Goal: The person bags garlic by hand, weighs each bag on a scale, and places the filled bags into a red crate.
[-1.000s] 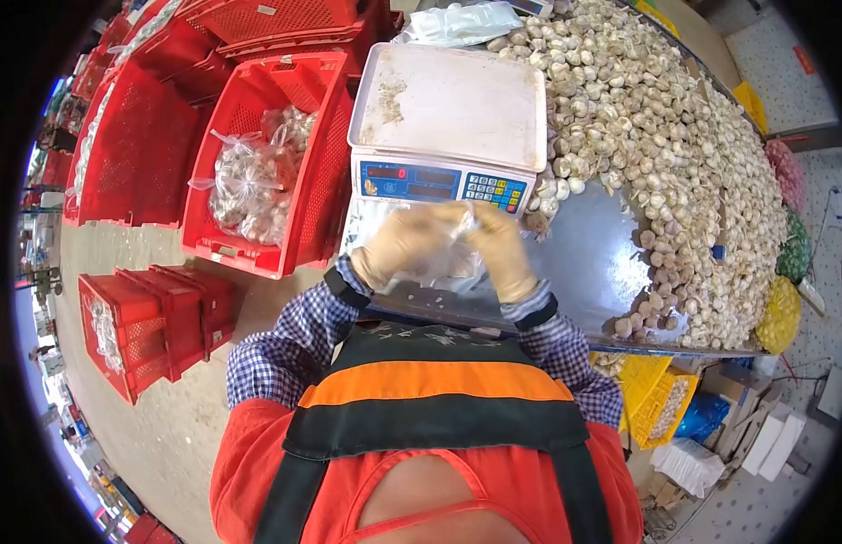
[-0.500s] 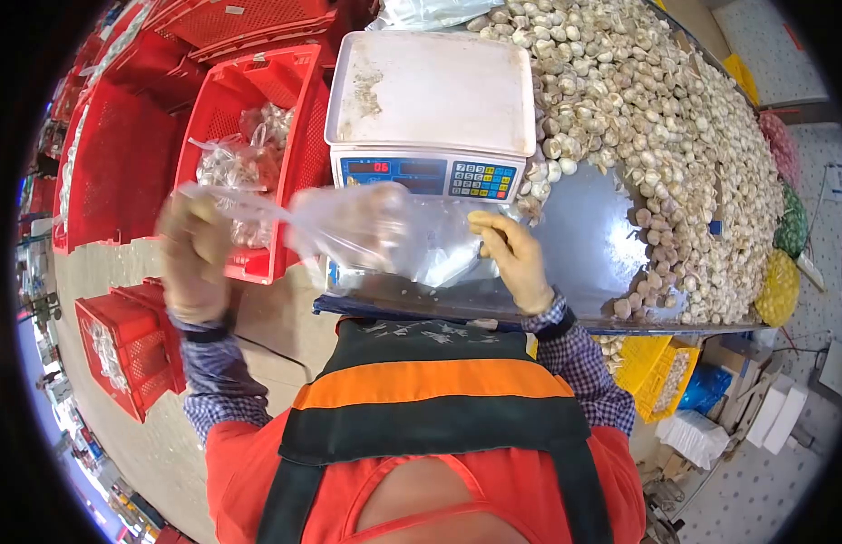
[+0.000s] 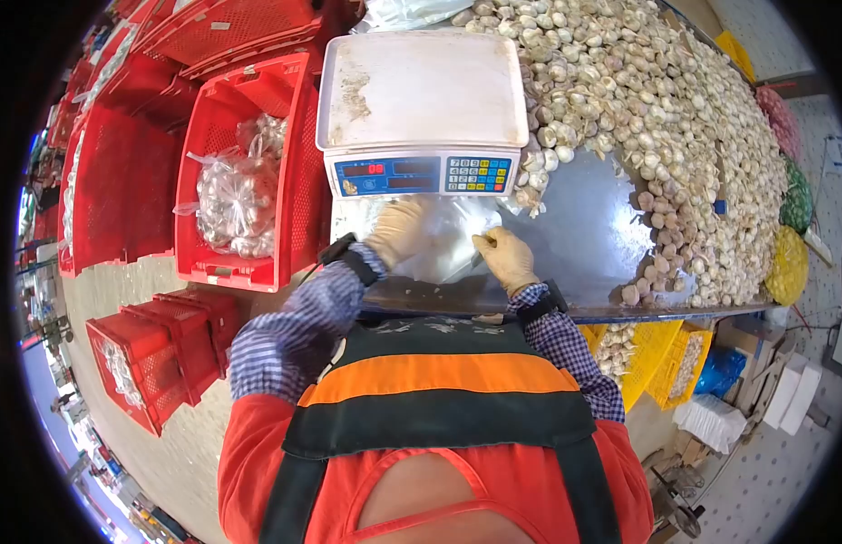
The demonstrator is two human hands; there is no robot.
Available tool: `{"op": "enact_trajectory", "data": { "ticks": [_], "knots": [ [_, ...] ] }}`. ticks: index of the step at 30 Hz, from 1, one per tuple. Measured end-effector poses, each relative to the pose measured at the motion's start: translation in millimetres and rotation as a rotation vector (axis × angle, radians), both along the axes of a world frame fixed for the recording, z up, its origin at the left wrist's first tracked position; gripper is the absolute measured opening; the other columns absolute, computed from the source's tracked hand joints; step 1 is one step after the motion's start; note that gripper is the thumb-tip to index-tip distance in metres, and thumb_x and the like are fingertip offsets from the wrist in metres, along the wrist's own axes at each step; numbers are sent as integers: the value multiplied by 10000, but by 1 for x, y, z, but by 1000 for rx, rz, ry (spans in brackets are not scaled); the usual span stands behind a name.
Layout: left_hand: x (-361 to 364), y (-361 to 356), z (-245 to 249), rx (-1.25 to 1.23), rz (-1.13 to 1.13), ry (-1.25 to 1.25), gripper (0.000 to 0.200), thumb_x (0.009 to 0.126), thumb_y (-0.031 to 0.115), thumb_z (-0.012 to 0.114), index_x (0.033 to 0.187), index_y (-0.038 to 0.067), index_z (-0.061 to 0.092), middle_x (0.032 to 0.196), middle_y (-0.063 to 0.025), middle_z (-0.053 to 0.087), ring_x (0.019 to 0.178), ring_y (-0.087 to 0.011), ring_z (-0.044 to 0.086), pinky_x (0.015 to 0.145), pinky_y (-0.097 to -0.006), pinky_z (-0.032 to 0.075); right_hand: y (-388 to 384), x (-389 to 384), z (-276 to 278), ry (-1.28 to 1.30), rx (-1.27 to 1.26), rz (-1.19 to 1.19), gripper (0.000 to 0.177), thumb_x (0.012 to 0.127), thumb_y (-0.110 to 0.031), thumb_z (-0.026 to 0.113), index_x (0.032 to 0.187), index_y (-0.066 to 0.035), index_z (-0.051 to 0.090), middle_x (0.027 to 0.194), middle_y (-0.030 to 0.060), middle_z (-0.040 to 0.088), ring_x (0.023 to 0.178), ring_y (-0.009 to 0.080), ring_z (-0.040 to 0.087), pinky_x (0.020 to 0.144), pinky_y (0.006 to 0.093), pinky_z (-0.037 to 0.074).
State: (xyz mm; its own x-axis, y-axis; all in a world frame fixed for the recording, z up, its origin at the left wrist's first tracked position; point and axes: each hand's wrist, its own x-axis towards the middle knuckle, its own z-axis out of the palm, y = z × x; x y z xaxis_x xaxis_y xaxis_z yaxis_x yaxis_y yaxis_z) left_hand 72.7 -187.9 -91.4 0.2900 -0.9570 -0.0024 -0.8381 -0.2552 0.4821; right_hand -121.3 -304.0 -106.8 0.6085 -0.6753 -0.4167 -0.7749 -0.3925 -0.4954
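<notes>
My gloved left hand (image 3: 398, 234) reaches over the clear plastic bags (image 3: 448, 243) lying on the table just below the scale. Its fingers are smeared by motion, so their grip cannot be told. My gloved right hand (image 3: 509, 260) is at the right edge of the same plastic, fingers curled in and thumb pressed to them. Whatever it pinches is too small or hidden to make out. Directly above both hands stands a white weighing scale (image 3: 423, 95) with a bare pan and a lit red display. To the left, filled bags of garlic (image 3: 235, 210) lie in a red crate (image 3: 296, 195).
Loose garlic bulbs (image 3: 657, 109) are heaped over the right of the metal table (image 3: 584, 222). More red crates (image 3: 131, 172) stand at the left, some stacked on the floor. Yellow crates (image 3: 652, 367) sit below the table's front edge. Net sacks (image 3: 785, 265) are at the far right.
My left hand has swung right, from beside the red crate to the plastic below the scale. The garlic bag it held is no longer in it. My right hand has moved slightly toward me.
</notes>
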Motion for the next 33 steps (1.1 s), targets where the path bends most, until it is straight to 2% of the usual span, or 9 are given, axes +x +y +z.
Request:
{"op": "enact_trajectory", "data": {
  "ticks": [1, 4, 11, 19, 22, 26, 28, 31, 33],
  "knots": [
    [-11, -6, -36, -16, -21, -255, 417, 730, 299, 727, 1038, 40, 621, 1014, -145, 617, 972, -293, 586, 903, -412, 439, 2, 0, 3, -25, -10, -45, 392, 809, -423, 649, 920, -48, 639, 878, 130, 676, 842, 300, 648, 736, 390, 492],
    [-2, -17, -67, 243, -114, -353, 234, 773, 250, 666, 920, 71, 631, 916, -104, 621, 896, -276, 595, 843, -418, 443, 1, 4, 8, -59, -27, -126, 434, 790, -449, 664, 921, -36, 639, 882, 121, 681, 843, 293, 652, 748, 376, 495],
    [11, 9, 8, -124, -50, 167, 66, 774, 115, 665, 809, 92, 613, 797, -66, 617, 781, -259, 593, 734, -363, 461, 6, 14, 24, -355, 65, -5, 430, 828, -411, 652, 992, -14, 648, 935, 138, 661, 840, 294, 635, 757, 361, 488],
    [-17, 1, 57, -422, 31, -65, 198, 759, 134, 693, 923, 70, 601, 867, -101, 601, 814, -277, 590, 721, -378, 477, -7, 5, 69, -542, 424, -207, 313, 849, -302, 670, 907, 5, 657, 776, 121, 651, 697, 200, 621, 645, 303, 474],
    [-48, -14, 69, -375, 143, 450, 387, 696, 231, 789, 951, 35, 573, 885, -91, 589, 831, -229, 582, 746, -339, 477, -11, -8, 87, -440, 494, -279, 260, 866, -245, 658, 915, 10, 652, 781, 73, 652, 685, 130, 591, 627, 275, 468],
    [-87, -44, 75, -291, 46, 548, 291, 741, 115, 770, 926, 29, 562, 849, -45, 573, 829, -154, 563, 748, -277, 471, -8, -16, 74, -863, 602, -500, 265, 888, -229, 639, 980, 19, 616, 822, 37, 639, 719, 110, 580, 638, 268, 469],
    [-96, -58, 69, -103, 166, 937, 205, 757, 99, 749, 853, 30, 581, 803, -34, 582, 808, -146, 564, 743, -275, 467, -14, -29, 80, -1122, 850, -751, 276, 918, -251, 607, 1004, 11, 601, 845, 47, 640, 741, 128, 600, 696, 276, 478],
    [-78, -65, 52, -452, 91, 674, 160, 780, 150, 709, 800, 39, 596, 791, -101, 620, 674, -211, 590, 628, -334, 485, -54, -95, 35, -835, 382, -700, 265, 941, -267, 570, 957, -5, 608, 783, 16, 623, 684, 123, 591, 666, 258, 469],
    [-52, -62, 59, -313, 286, 379, 97, 779, 83, 675, 800, 35, 593, 802, -115, 621, 663, -222, 584, 632, -329, 487, -98, -146, 30, -1739, 1290, -1098, 248, 942, -271, 571, 867, -36, 593, 692, -16, 562, 608, 109, 547, 580, 241, 436]
  ]
}}
